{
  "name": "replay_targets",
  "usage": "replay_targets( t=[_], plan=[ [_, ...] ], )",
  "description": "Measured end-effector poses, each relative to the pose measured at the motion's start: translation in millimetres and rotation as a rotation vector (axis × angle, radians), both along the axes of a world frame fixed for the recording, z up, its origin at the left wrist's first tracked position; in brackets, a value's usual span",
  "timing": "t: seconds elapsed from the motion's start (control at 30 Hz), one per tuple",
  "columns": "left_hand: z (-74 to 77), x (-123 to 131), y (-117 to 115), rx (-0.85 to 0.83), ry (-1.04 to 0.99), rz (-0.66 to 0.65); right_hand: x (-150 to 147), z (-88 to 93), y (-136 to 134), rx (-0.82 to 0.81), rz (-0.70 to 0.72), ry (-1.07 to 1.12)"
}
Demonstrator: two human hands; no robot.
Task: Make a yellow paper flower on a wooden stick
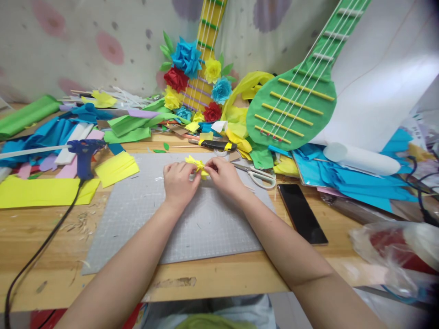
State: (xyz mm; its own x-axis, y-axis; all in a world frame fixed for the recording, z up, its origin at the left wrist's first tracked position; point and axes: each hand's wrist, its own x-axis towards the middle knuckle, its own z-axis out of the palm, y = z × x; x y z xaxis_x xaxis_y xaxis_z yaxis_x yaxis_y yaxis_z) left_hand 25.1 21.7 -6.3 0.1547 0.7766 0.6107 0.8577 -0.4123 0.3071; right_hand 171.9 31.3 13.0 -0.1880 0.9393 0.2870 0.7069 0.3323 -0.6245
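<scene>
A small yellow paper flower [196,163] is held between my two hands over the upper part of the grey cutting mat [137,219]. My left hand [180,182] pinches its left side between thumb and fingers. From the right, my right hand [222,173] grips its other edge with the fingertips. Part of the flower is covered by my fingers. Just right of my right hand lie the scissors [262,177], and behind the hands is a black and yellow utility knife [219,145].
A blue glue gun [84,157] with its cable and yellow paper sheets [117,168] are at the left. A black phone [302,214] lies right of the mat. Behind stand a green paper instrument [291,109] and a yellow one [199,87] with paper flowers. Blue paper [346,176] is at the right.
</scene>
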Motion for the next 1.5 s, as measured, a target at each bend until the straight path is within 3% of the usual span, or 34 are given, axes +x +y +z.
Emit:
replay_targets(
  t=[0.2, 0.43, 0.63, 0.8, 1.1, 1.5],
  plan=[
    [-3.7, 0.5, 0.6, -0.024, -0.015, 0.053, -1.4, -3.3, 0.8, 0.009, 0.05, -0.008],
    [1.1, 5.1, -3.8, -0.128, -0.035, 0.074, -4.6, -5.1, -5.1, 0.038, -0.002, -0.177],
    [5.0, -5.5, -2.3, -0.308, -0.225, 0.13, -4.9, -8.2, -6.0, 0.056, 0.023, -0.311],
    [0.2, -17.5, 7.9, -0.279, -0.241, -0.015, -0.5, -12.8, -2.8, 0.07, 0.103, -0.32],
    [0.0, -25.9, 13.7, -0.402, -0.187, -0.154, 5.1, -15.0, -0.8, 0.069, 0.211, -0.277],
    [-0.3, -25.8, 14.9, -0.39, -0.128, -0.135, 5.5, -16.1, -0.2, 0.103, 0.189, -0.206]
  ],
)
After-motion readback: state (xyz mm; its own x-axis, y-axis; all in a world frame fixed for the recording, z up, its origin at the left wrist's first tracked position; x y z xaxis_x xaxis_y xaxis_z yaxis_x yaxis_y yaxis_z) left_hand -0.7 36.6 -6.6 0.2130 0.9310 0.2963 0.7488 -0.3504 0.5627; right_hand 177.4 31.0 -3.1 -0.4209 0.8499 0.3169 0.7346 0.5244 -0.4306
